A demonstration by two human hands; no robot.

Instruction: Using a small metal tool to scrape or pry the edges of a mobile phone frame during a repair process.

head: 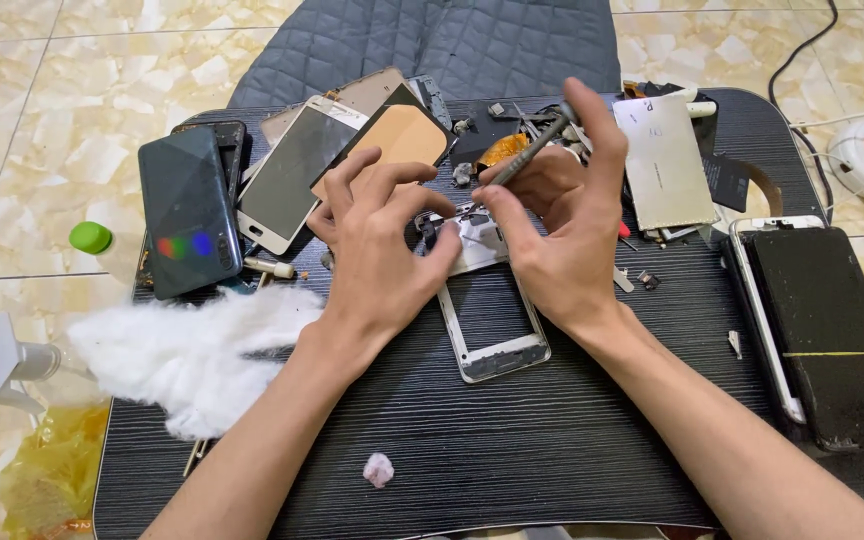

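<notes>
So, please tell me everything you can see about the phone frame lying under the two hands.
The phone frame is a silver, metal-looking rectangle, opened, with no screen; the dark table shows through its middle. It lies flat, its upper part hidden by the hands. The left hand presses on its top, and the right hand brings a thin screwdriver to it.

A dark phone [189, 210] lies face down at nine o'clock on the black table [512, 440], beside a white-framed phone [292, 180] and an orange-backed panel [397, 140]. White cotton wadding [197, 350] spreads at eight o'clock. A silver plate [664, 165] rests at one o'clock, a black-screened device [822, 330] at three, a small pink scrap [379, 469] at six.
</notes>
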